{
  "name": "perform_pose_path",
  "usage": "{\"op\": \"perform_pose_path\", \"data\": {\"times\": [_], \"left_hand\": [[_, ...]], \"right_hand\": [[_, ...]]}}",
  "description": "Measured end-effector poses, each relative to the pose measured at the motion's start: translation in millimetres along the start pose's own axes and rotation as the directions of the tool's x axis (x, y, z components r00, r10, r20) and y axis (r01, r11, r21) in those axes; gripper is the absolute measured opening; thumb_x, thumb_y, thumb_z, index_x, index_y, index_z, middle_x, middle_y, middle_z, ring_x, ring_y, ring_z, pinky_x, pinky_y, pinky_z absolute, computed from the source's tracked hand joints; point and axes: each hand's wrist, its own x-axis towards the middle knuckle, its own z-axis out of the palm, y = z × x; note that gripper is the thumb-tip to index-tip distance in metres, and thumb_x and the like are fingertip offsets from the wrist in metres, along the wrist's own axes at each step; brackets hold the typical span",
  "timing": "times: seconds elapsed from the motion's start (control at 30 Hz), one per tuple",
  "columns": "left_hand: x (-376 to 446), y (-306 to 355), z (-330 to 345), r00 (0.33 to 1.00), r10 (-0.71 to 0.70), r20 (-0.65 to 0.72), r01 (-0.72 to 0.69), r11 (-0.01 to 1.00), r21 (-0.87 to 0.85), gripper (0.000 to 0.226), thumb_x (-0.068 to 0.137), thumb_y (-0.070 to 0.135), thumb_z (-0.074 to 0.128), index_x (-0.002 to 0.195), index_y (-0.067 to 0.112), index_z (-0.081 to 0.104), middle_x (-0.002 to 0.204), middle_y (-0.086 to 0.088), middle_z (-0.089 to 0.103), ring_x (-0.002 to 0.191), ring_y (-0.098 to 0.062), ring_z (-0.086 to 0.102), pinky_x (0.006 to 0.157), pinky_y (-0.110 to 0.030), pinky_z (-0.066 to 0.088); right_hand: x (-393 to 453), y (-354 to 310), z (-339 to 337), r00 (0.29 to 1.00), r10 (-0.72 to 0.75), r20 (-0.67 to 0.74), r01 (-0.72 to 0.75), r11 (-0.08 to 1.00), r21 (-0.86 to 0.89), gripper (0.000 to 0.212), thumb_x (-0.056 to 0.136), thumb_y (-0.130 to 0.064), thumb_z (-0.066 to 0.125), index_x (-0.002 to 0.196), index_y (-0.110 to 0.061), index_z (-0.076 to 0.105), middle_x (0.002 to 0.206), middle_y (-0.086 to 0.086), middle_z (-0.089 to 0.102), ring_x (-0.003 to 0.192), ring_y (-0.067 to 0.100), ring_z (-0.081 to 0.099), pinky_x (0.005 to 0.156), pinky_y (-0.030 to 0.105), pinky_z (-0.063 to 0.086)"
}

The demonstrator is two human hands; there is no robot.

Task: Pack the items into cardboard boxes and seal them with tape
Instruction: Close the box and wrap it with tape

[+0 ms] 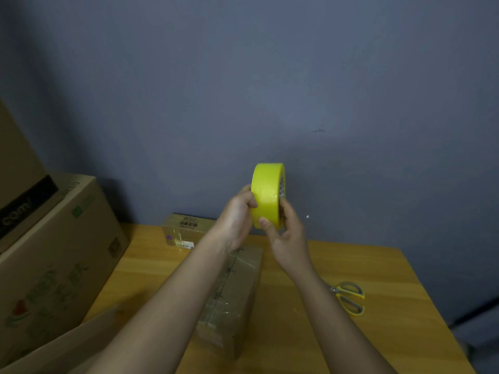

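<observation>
Both hands are up off the table here, gripping the yellow tape roll [266, 194] between them and holding it edge-on in front of the grey wall. The left hand [237, 211] is wrapping round the roll's left side, fingers curled onto the band; the right hand [283, 230] is clasping it from the right, thumb pressing across the face of the tape low down. That thumb looks to be hunting for the loose end, so this is reading as the sealing step, just starting.

Directly below the forearms, the cardboard box [235, 290] is sitting on the wooden table [378, 333], flaps closed, with what looks like clear tape already glinting along its seam. Next up, by my call: picking the tape's end free, pulling a length and laying it down that seam. The scissors [348, 296], yellow-handled, are waiting on the table to the right.

Writing? The big carton [62, 255] on the left is showing green print too blurred to read; above it, a dark strip is reading "com". The small box [181, 230] behind is carrying labels, illegible.
</observation>
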Motion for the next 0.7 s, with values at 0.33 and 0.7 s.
{"op": "perform_pose_path", "data": {"times": [0.33, 0.7], "left_hand": [[3.0, 3.7, -0.6, 0.996, -0.08, -0.045, 0.082, 0.995, 0.059, 0.03, 0.093, 0.018, 0.025, 0.109, 0.007, 0.049, 0.106, -0.023, 0.05, 0.096, -0.032, 0.048, 0.087, -0.042, 0.038], [0.4, 3.1, -3.3, 0.995, -0.089, -0.036, 0.091, 0.993, 0.068, 0.037, 0.093, 0.014, 0.023, 0.114, 0.003, 0.052, 0.11, -0.025, 0.054, 0.1, -0.033, 0.05, 0.099, -0.051, 0.039]], "right_hand": [[-2.2, 4.1, 5.3, 1.0, -0.003, 0.0, 0.003, 1.0, -0.027, 0.053, 0.087, -0.005, 0.067, 0.136, -0.004, 0.047, 0.131, 0.013, 0.056, 0.121, 0.027, 0.053, 0.099, 0.036, 0.046], [-2.8, 2.8, 6.0, 1.0, -0.009, -0.002, 0.009, 0.998, -0.055, 0.051, 0.087, -0.004, 0.066, 0.135, -0.007, 0.048, 0.128, 0.013, 0.058, 0.117, 0.025, 0.055, 0.092, 0.019, 0.045]]}}
